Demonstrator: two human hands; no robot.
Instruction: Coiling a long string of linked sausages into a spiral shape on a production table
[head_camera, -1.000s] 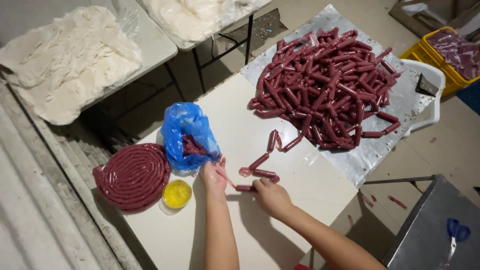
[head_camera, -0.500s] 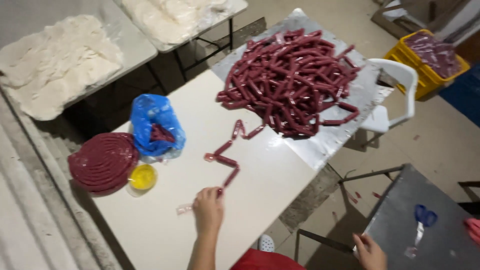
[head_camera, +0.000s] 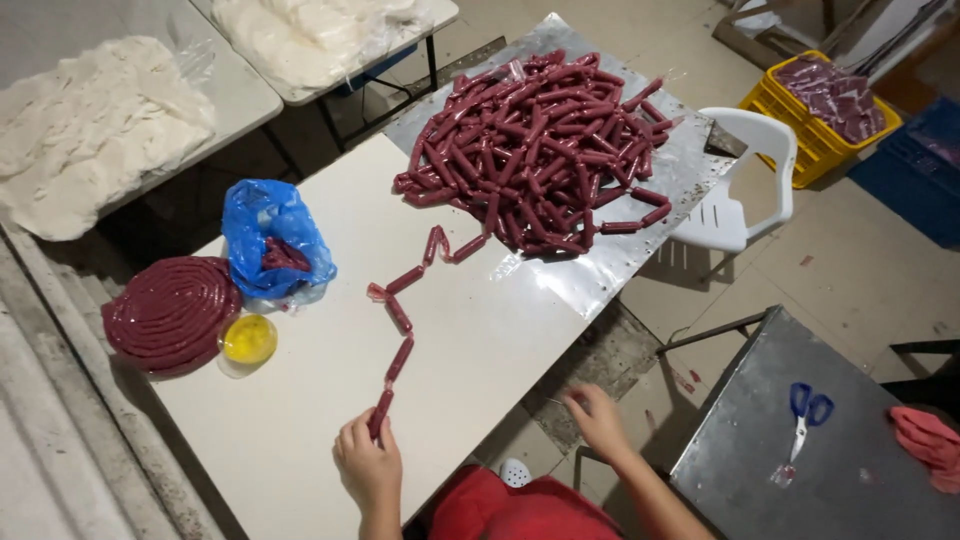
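Note:
My left hand (head_camera: 368, 464) grips the near end of a chain of dark red sausage links (head_camera: 401, 318) that stretches across the white table (head_camera: 300, 400) up to a big heap of linked sausages (head_camera: 535, 150) on a clear plastic sheet. My right hand (head_camera: 597, 418) hangs past the table's near edge, fingers apart, holding nothing.
A coiled red sausage spiral (head_camera: 170, 312), a small cup of yellow liquid (head_camera: 248, 338) and a blue plastic bag (head_camera: 275, 238) sit at the table's left. A white chair (head_camera: 742, 170), a yellow crate (head_camera: 825, 105), a metal table with blue scissors (head_camera: 808, 410) lie right. White casings (head_camera: 90, 125) cover far tables.
My left hand has drawn the chain of links toward me, stretching it out along the table. My right hand came up from the lower right to beside the table edge.

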